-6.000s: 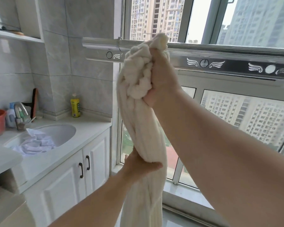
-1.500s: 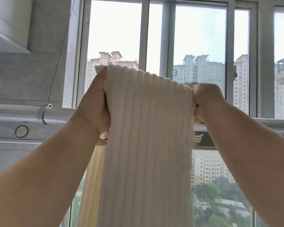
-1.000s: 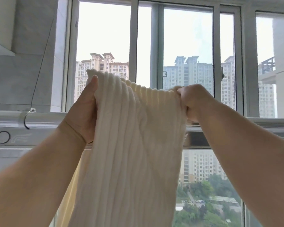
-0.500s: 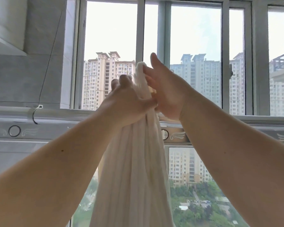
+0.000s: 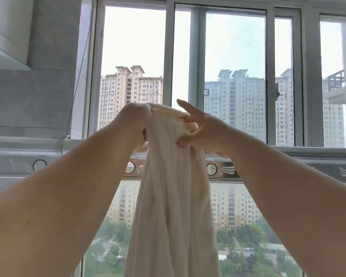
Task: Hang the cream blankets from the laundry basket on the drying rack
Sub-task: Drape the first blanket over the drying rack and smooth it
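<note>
At the far left the drying rack, a silver rail with round holes and wing marks, runs across below the window. Next comes the left hand, closed in a fist on the bunched top of the cream blanket, which is lifted above the rail and falls in a long narrow gather in front of it, out of the bottom of the view. To its right the right hand pinches a fold between thumb and lower fingers, the forefinger sticking out free. To hang it well, I judge the hands should draw apart along the top edge, spread the gathers flat, then lay the cloth evenly over the rail so neither side drags it off. No laundry basket or other container shows here.
</note>
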A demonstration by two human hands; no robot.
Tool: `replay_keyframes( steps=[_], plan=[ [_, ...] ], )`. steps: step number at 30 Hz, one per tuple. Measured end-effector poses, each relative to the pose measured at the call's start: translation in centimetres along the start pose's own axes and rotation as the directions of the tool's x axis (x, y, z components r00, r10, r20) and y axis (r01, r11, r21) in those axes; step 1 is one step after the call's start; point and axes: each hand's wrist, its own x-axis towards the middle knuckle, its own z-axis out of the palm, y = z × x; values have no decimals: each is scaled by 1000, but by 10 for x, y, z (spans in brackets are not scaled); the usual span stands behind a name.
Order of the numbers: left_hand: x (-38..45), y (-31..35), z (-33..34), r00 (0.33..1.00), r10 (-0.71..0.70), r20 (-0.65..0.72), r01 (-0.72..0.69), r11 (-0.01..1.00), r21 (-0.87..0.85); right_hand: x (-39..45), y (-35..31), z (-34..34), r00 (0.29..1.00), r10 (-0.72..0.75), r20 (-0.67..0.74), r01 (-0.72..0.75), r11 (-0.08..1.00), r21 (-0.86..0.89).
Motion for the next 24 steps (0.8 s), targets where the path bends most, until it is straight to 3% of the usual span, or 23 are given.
replay_keyframes(
  steps=[4, 7, 9, 11, 14, 16, 17, 18, 20, 22, 24],
  plan=[
    [7, -9, -12, 982, -107, 153, 133, 976, -173, -6, 15, -14, 994, 90, -57, -88, 996, 35],
    [13, -10, -18, 984, -84, 159, 104, 987, -120, -7, 24, -16, 968, 98, -229, -118, 990, -73],
    [20, -6, -20, 998, 54, 10, -55, 970, 237, -5, 31, -20, 931, 38, -362, -136, 958, -251],
    [28, -2, -25, 960, 265, -91, -142, 740, 658, -4, 40, -29, 868, 22, -496, -234, 899, -370],
    [37, -4, -41, 956, 290, -45, -106, 486, 867, -6, 57, -46, 730, 115, -674, -558, 670, -490],
    [41, -12, -52, 983, 176, -46, -35, 429, 903, -8, 62, -46, 692, 181, -698, -674, 509, -536],
    [43, -17, -56, 988, 151, -31, -33, 407, 913, -5, 58, -37, 727, 156, -669, -631, 535, -562],
    [44, -19, -60, 983, 182, -18, -59, 406, 912, 0, 51, -24, 795, 96, -600, -512, 637, -576],
    [44, -20, -60, 964, 264, -22, -98, 433, 896, 11, 29, 12, 919, -58, -391, -146, 870, -472],
    [43, -14, -58, 960, 277, -34, -110, 489, 865, 24, 8, 45, 973, -117, -199, 35, 926, -375],
    [43, -6, -58, 953, 291, -81, -107, 578, 809, 33, 3, 59, 988, -84, -132, 21, 909, -416]
  ],
)
